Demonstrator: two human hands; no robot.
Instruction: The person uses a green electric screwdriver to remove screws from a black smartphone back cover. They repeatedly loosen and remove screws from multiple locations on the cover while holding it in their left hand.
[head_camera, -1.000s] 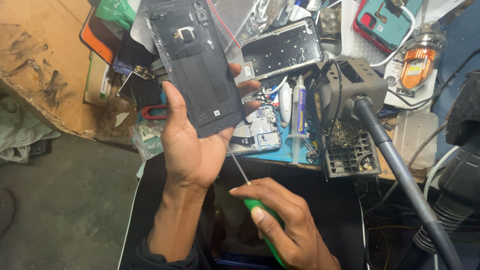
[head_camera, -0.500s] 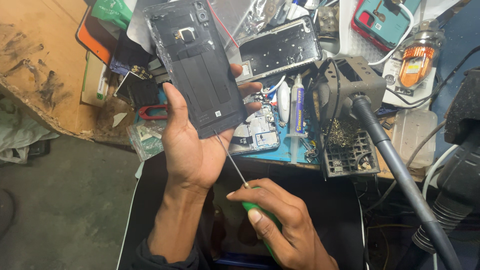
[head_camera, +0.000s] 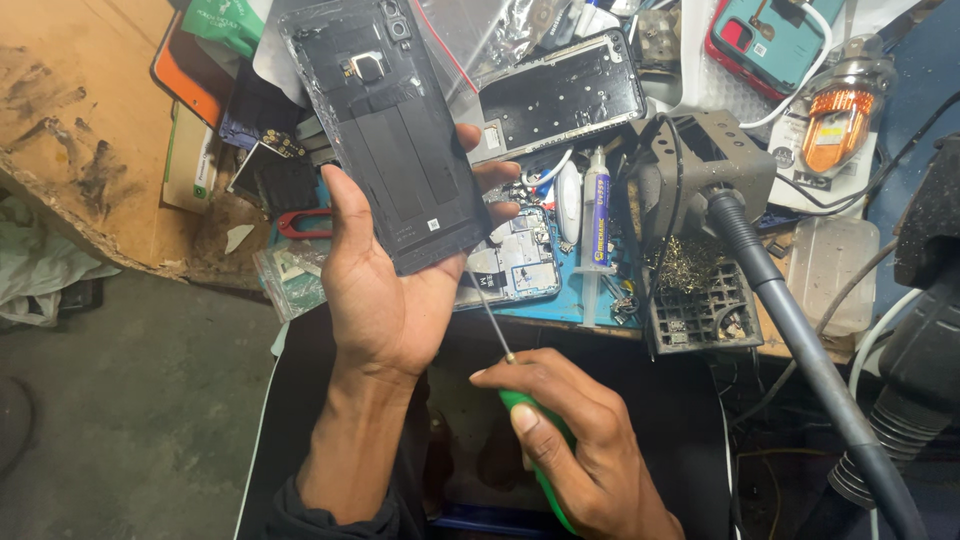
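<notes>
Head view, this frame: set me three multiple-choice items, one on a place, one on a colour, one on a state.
1. Where does the tip of the screwdriver point?
A. At the lower edge of the phone back panel
B. Into the brass wool holder
C. At the floor

2. What colour is the screwdriver's handle?
A. Red
B. Green
C. Yellow

3. How is the phone back panel held?
A. Lying flat on the bench
B. Raised in the left hand, inner side toward the camera
C. Pinched in the right hand

Answers:
1. A, the thin shaft runs up from the right hand to the panel's lower edge.
2. B, green shows between the right hand's fingers.
3. B, the left hand's thumb and fingers clasp its sides above the cluttered bench.
</notes>
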